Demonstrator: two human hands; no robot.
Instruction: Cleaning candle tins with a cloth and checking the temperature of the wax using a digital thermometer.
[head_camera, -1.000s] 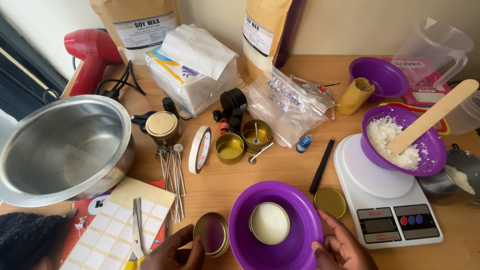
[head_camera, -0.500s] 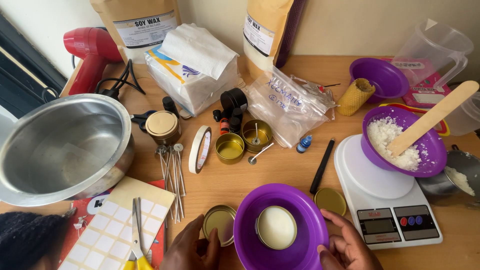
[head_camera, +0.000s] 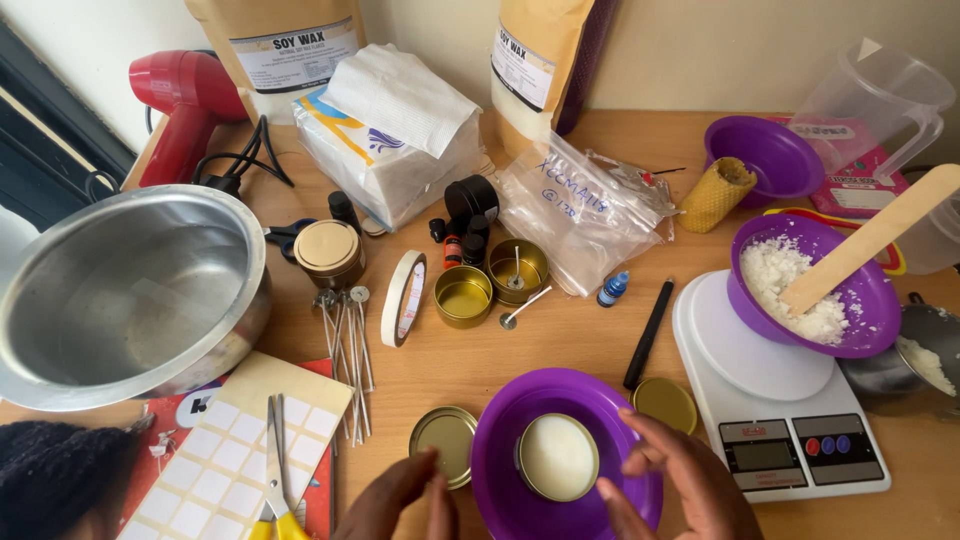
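Now set squarely at the front of the wooden table (head_camera: 560, 340), the purple bowl (head_camera: 500, 470) holds a gold tin filled with pale, set wax (head_camera: 558, 457), which sits in the bowl's middle. Half a second ago the left hand (head_camera: 400, 500) was gripping the loose gold lid (head_camera: 445, 440) beside the bowl; it has since let go, and its fingers now hover just off the lid's near edge, loosely curled and holding nothing. The right hand (head_camera: 680, 475) has likewise come off the bowl's rim and hangs open beside it, fingers spread, empty. Over the last second the bowl has slid slightly to the right and the lid has turned from tilted to flat, open side up.

Judging by this, the filled tin has been placed and released, and lid and tin lie side by side, not yet joined.

Around them: a second gold lid (head_camera: 665, 403) between the bowl and the white kitchen scale (head_camera: 790, 420), which carries another purple bowl of wax flakes (head_camera: 800, 290) with a wooden stirring stick (head_camera: 870, 235); two open gold tins (head_camera: 465, 297) further back, metal-based wicks (head_camera: 345, 350), a roll of tape (head_camera: 403, 298), a large steel bowl (head_camera: 130, 290), and yellow-handled scissors (head_camera: 275, 470) on a sheet of stickers (head_camera: 215, 460).
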